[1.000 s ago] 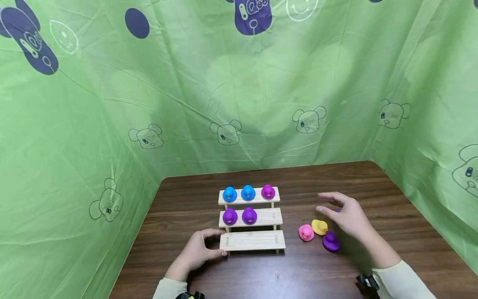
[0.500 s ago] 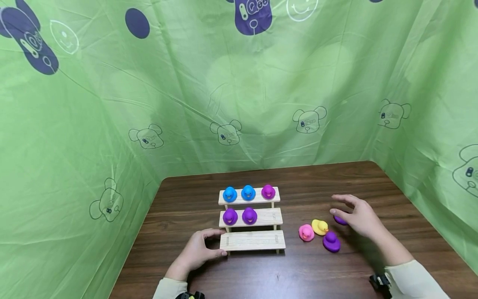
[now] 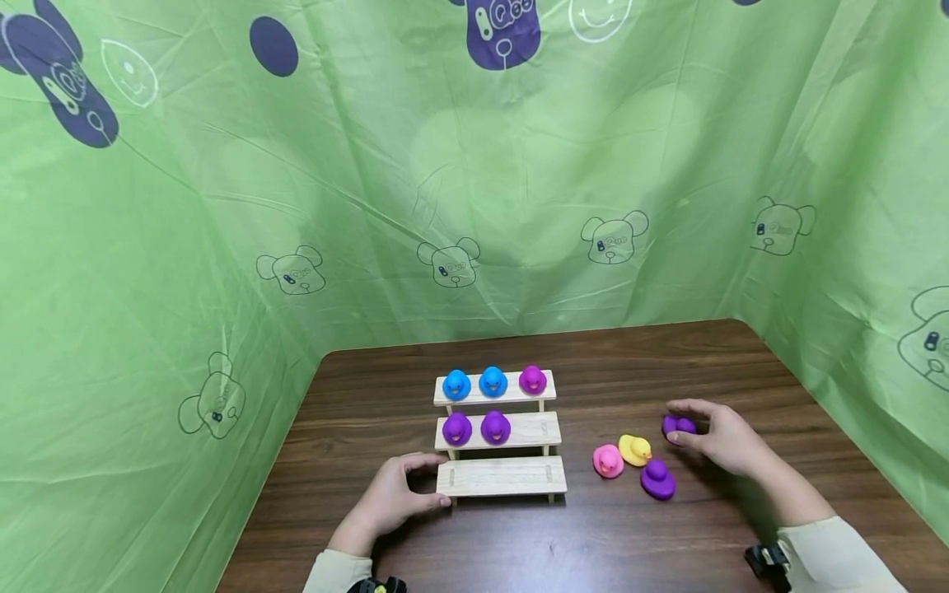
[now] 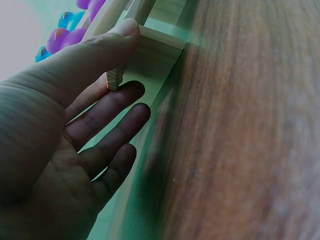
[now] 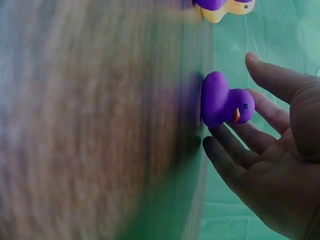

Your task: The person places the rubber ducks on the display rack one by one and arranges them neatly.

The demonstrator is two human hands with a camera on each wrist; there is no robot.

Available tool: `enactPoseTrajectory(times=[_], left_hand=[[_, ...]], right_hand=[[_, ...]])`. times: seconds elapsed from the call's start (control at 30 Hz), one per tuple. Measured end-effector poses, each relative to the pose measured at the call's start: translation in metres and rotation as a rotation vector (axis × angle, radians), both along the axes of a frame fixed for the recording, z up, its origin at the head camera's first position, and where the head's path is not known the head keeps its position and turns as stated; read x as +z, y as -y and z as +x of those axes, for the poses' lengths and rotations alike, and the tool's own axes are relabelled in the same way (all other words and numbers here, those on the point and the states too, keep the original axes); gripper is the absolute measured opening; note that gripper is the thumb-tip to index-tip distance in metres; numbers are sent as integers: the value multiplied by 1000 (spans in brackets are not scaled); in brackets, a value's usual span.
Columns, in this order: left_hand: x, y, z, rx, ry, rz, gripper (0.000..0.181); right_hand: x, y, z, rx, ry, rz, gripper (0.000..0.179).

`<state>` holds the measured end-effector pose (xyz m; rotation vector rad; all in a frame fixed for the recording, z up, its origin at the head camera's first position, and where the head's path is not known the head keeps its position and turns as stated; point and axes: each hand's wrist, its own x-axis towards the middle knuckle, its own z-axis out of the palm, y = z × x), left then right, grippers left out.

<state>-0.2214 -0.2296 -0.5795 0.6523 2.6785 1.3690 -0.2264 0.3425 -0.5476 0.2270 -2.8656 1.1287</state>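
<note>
A three-tier wooden display stand (image 3: 501,478) stands on the table. My left hand (image 3: 393,501) holds the left end of its lowest board, with the thumb (image 4: 125,29) at the front edge and the index finger behind. The other fingers of that hand are loosely bent. At the right, my right hand (image 3: 730,443) reaches around a purple rubber duck (image 3: 680,426) that sits upright on the table. In the right wrist view, thumb and fingers stand apart on either side of this duck (image 5: 215,100), the fingers partly hidden behind it.
Two blue ducks (image 3: 493,381) and a magenta duck (image 3: 532,380) sit on the top board. Two purple ducks (image 3: 495,428) occupy the middle one. Between stand and right hand lie a pink duck (image 3: 608,462), a yellow duck (image 3: 634,450) and another purple duck (image 3: 657,480). Green curtains (image 3: 519,272) enclose the table.
My right hand has moved right and lowered around the far purple duck, which was mostly hidden behind it before. The left hand and the stand have stayed in place.
</note>
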Motion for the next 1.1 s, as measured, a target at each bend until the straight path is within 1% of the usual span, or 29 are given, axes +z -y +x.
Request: enactPoseTrajectory(times=[0.13, 0.2, 0.33, 0.43, 0.5, 0.7, 0.83, 1.1], left_hand=[[-1, 0, 1, 5, 1, -4, 55], [-2, 1, 1, 6, 3, -3, 56], [-2, 1, 2, 4, -3, 6, 56], [-2, 1, 1, 2, -5, 13, 55], [-2, 1, 0, 1, -2, 14, 55], [-1, 1, -1, -3, 0, 9, 55], [-1, 1, -1, -3, 1, 6, 55], [0, 0, 0, 3, 13, 6, 55]], right_hand=[[-2, -4, 1, 22, -1, -8, 59], [-3, -6, 1, 18, -2, -13, 57], [-5, -9, 1, 21, 15, -54, 52], [-6, -10, 1, 24, 36, -104, 49], [-7, -11, 1, 26, 34, -112, 48], [-8, -13, 2, 1, 24, -85, 41], [-8, -12, 2, -29, 42, -72, 37], [-9, -12, 1, -34, 55, -77, 37]])
